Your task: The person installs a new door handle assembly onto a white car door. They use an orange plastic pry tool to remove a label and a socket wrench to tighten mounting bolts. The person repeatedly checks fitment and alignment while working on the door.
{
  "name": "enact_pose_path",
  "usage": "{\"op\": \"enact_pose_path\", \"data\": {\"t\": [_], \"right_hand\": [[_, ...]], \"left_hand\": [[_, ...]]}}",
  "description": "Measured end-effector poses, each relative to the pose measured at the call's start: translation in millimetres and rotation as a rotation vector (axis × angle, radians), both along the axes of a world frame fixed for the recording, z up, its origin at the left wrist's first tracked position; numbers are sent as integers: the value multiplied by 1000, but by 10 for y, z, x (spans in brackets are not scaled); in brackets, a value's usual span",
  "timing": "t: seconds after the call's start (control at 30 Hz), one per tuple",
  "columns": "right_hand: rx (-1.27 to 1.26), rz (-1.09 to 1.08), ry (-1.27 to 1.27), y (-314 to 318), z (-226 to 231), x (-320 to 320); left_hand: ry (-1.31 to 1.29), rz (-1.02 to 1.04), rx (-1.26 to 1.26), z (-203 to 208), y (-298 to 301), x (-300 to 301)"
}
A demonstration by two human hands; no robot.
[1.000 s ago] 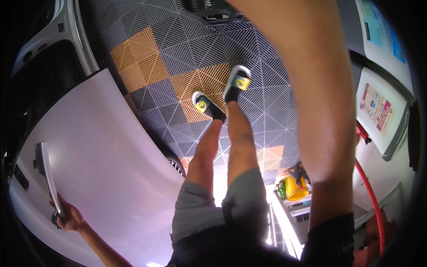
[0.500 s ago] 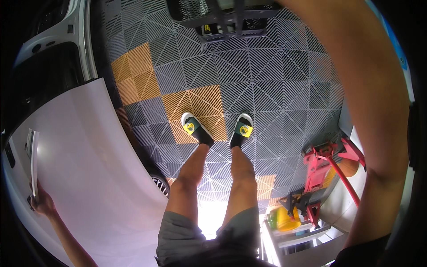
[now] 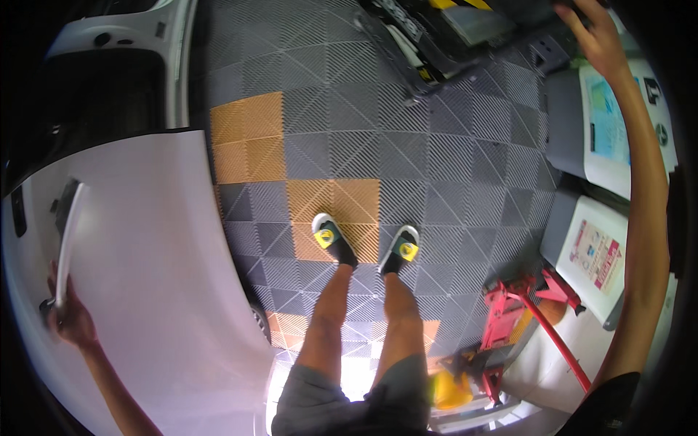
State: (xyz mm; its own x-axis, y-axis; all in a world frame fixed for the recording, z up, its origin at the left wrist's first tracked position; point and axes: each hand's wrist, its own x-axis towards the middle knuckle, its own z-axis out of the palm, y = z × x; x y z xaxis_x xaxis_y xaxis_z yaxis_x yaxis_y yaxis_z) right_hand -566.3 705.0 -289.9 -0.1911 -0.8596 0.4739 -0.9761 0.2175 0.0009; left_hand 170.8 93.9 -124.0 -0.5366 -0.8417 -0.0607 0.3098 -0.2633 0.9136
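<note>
On the left, my left hand (image 3: 75, 321) is closed around the lower end of a long, slim, slightly curved white bar (image 3: 70, 232). The bar lies over the pale body panel (image 3: 160, 254) of a car; a dark piece shows beside its upper end, and blur hides what exactly it is. Stretched far forward at the upper right, my right hand (image 3: 600, 43) has its fingers bent at the edge of a black cart (image 3: 436, 73) with open trays. The fingertips are partly cut off by the dark rim.
Two grey-and-white bins (image 3: 607, 123) stand along the right. Below them are a red floor jack (image 3: 509, 312) and a blurred yellow container (image 3: 451, 392). The floor (image 3: 480, 189) is grey slatted tile with orange squares. A car wheel (image 3: 259, 320) shows below the panel.
The black cart has turned and shifted right, with my right hand coming into view at it. My left hand and the white bar have moved slightly right over the panel. The view has shifted.
</note>
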Motion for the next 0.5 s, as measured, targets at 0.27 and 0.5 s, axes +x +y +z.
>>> {"op": "enact_pose_path", "data": {"t": [0.27, 0.5], "right_hand": [[-91, -188, 1, -991, -201, 816], [-93, -361, -4, -1985, 46, 1617]], "left_hand": [[-29, 57, -40, -28, 183, -162], [-55, -129, -83, -48, 191, -182]]}}
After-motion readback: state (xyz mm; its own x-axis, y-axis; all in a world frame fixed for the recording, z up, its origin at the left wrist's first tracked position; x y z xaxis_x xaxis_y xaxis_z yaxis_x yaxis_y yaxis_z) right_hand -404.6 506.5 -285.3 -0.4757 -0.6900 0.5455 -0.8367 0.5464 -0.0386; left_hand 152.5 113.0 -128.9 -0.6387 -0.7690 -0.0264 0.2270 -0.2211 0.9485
